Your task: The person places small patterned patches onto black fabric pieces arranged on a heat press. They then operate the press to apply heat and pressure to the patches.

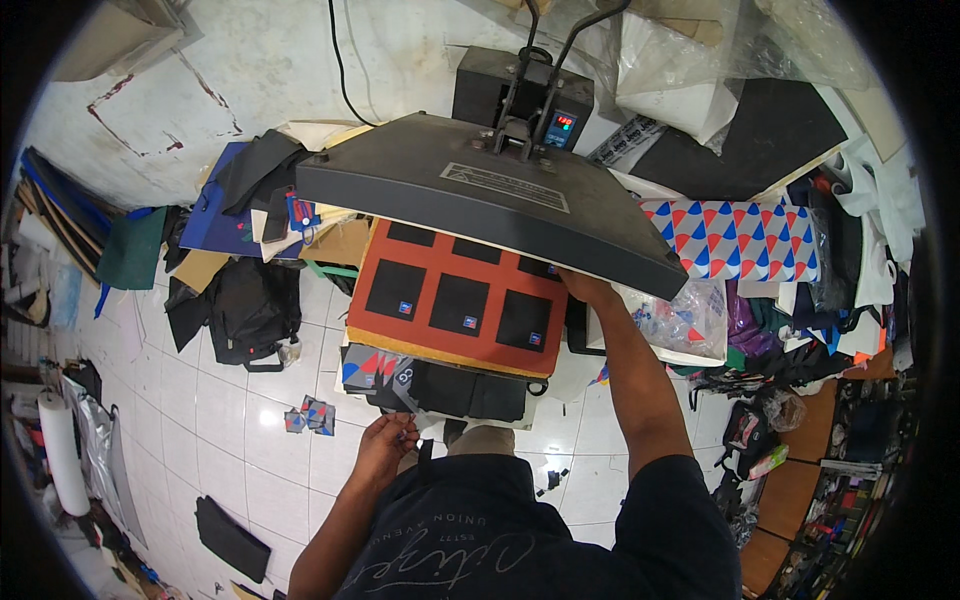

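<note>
A heat press stands before me, its black upper plate (480,200) raised over a red-orange pad (415,280). Several black fabric squares (458,303) lie in rows on the pad, with a small blue-and-red mark near a lower corner of those in the near row. My right hand (585,287) reaches beneath the plate's edge at the pad's right side, by a far-row square; its fingertips are hidden. Close to my body, my left hand (386,447) is closed, fingers pinched together beside a pale translucent strip (408,395). What it holds is too small to make out.
Patterned pieces (360,368) and black cloth (465,390) sit just below the pad. A red, blue and grey patterned sheet (735,240) and a white box (690,345) stand at right. A black bag (255,312) rests on the tiled floor at left, near scattered patterned scraps (312,416).
</note>
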The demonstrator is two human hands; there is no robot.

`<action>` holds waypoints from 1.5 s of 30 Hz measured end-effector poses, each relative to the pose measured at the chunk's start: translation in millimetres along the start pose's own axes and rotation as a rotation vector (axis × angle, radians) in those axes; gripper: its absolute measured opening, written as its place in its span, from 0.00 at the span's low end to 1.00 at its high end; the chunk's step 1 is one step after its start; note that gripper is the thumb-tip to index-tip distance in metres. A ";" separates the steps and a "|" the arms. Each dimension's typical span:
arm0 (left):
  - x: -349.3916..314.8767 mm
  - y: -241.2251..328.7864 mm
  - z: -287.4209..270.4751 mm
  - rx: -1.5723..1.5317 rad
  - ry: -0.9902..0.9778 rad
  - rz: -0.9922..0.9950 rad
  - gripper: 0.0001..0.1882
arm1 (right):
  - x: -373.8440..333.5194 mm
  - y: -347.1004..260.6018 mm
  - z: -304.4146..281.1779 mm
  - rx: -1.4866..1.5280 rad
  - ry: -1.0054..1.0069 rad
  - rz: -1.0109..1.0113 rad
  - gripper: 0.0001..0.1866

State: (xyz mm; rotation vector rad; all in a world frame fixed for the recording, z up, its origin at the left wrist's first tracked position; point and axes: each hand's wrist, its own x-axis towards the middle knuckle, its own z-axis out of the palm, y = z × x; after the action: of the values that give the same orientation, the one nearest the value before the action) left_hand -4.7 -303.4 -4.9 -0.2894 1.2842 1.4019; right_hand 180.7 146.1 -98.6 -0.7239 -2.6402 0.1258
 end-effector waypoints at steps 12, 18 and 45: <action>0.7 1.3 1.6 0.029 0.022 -0.016 0.08 | -6.3 4.3 6.3 -0.018 -0.021 0.006 0.17; 1.8 0.4 1.9 0.032 0.009 -0.010 0.08 | -7.9 6.5 7.8 -0.081 0.094 -0.079 0.18; 9.2 -5.9 1.2 0.087 0.040 -0.050 0.09 | -6.1 -5.3 0.5 0.011 0.107 0.040 0.14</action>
State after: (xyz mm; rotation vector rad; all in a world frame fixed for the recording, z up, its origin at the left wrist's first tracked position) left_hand -2.2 -298.8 -14.6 -0.2902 1.3582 1.2998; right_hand 182.8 138.4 -100.2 -0.7584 -2.5224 0.1089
